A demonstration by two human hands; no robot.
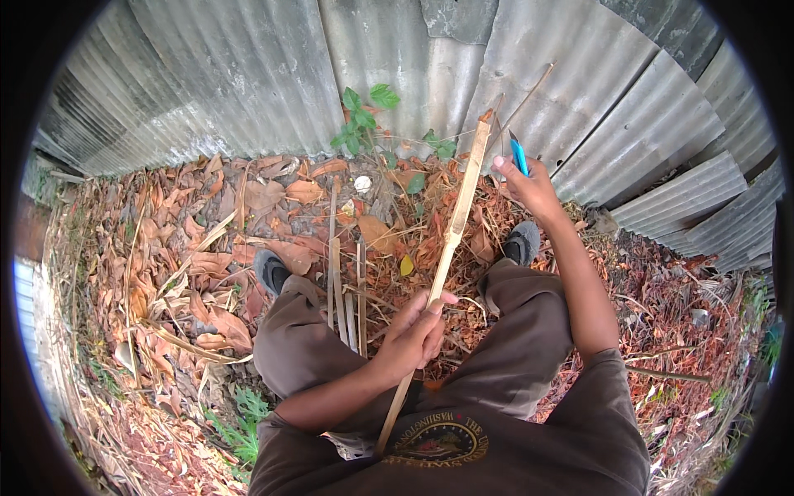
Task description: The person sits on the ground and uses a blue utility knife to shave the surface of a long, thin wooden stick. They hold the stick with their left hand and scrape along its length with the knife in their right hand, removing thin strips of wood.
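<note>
My left hand (pixel 413 332) is closed around a split bamboo strip (pixel 465 202), below its middle joint. Pale and flat-faced, the strip slants up and to the right, its lower end close to my shirt and its far end by the metal fence. To the right of that far end, my right hand (pixel 529 187) grips a blue cutter knife (pixel 518 155), blade pointing up and away. The knife is apart from the strip. Thin slivers (pixel 529 95) stick out near the strip's top; where they attach I cannot tell.
Several cut bamboo strips (pixel 335 281) lie on the ground between my feet. Corrugated metal sheets (pixel 397 74) form a fence ahead. Dry brown leaves (pixel 223 326) cover the ground. A green plant (pixel 360 122) grows at the fence foot. My shoes (pixel 521 243) flank the work.
</note>
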